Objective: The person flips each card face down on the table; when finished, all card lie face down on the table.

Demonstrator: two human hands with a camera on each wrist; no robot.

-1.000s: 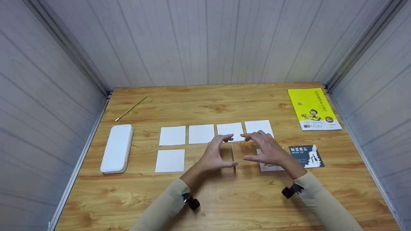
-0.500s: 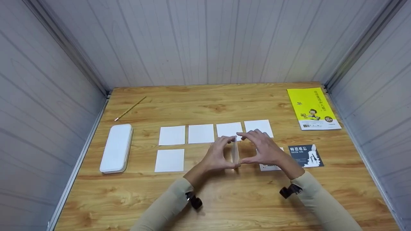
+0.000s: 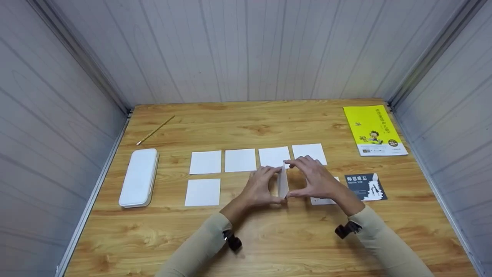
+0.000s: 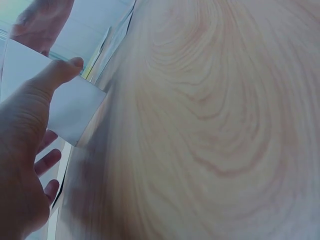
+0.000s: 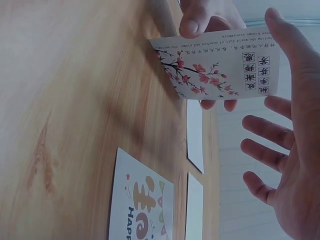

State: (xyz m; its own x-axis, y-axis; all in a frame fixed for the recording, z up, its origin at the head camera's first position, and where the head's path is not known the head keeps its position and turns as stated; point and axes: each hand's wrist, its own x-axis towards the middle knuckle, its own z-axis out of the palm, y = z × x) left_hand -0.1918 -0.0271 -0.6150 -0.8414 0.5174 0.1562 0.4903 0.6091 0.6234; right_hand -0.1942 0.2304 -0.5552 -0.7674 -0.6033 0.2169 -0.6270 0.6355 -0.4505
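A greeting card (image 3: pixel 283 182) stands upright on edge between both hands, its face printed with pink blossom branches and lettering in the right wrist view; its back is plain white in the left wrist view. My left hand (image 3: pixel 258 187) holds its near and far edges between thumb and fingers. Across from it, my right hand (image 3: pixel 317 177) pinches the same two edges with thumb and index finger, the other fingers spread apart. Partly covered by the right hand, a "HAPPY" card (image 5: pixel 142 200) lies face up. Beside it is a dark blue card (image 3: pixel 363 187) with a white candle shape.
Behind the hands runs a row of white cards (image 3: pixel 240 160), blank side up. One more blank card (image 3: pixel 203 192) lies to the left. Farther left are a white case (image 3: pixel 138 177) and a pencil (image 3: pixel 155 130). A yellow booklet (image 3: pixel 374 129) lies at the back right.
My right hand has come in and taken hold of the card's edges. The card has shifted slightly right and turned, so more of its surface shows.
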